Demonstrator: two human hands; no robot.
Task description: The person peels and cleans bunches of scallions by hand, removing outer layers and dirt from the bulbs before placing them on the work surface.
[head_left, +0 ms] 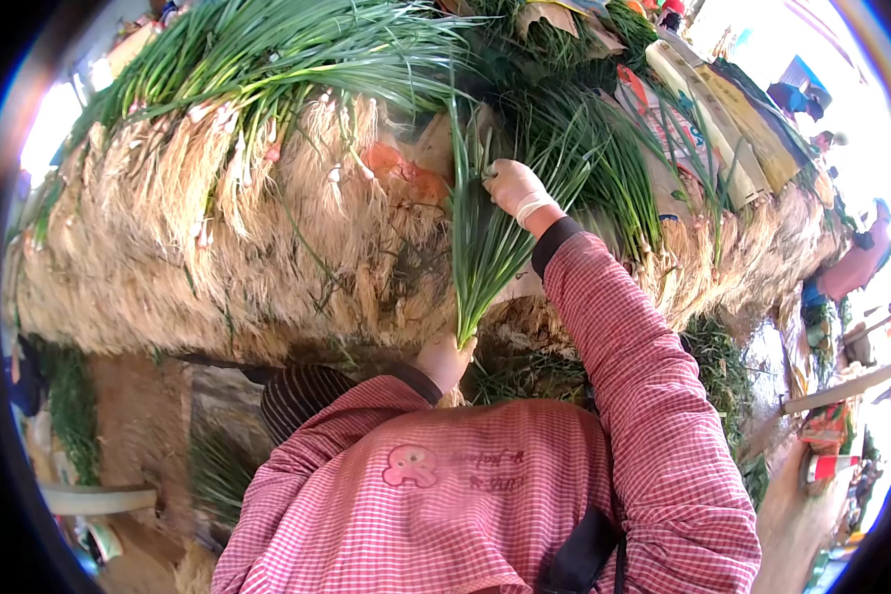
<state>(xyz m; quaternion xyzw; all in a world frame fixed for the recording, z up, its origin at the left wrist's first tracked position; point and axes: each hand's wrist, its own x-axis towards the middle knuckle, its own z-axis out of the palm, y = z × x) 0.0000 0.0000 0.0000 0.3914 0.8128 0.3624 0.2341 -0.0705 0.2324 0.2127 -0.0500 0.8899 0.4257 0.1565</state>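
A bunch of green onions (482, 259) stands upright in front of me, its white ends downward and its long leaves fanning up. Low at the middle, my left hand (446, 362) is closed round the base of this bunch. My right hand (518, 188), in a pale glove, is up among the leaves on the right side with its fingers curled; whether they pinch a leaf is hidden. Beyond my hands lies a large heap of green onions (297, 49), their pale stringy roots (148, 208) hanging toward me.
More green onions (614, 178) lie to the right, beside flattened cardboard (738, 129) and a printed plastic bag (663, 119). Loose leaves (530, 376) are scattered below the heap's edge. A curved pale bar (99, 499) is at the lower left, another bar (846, 387) at the right.
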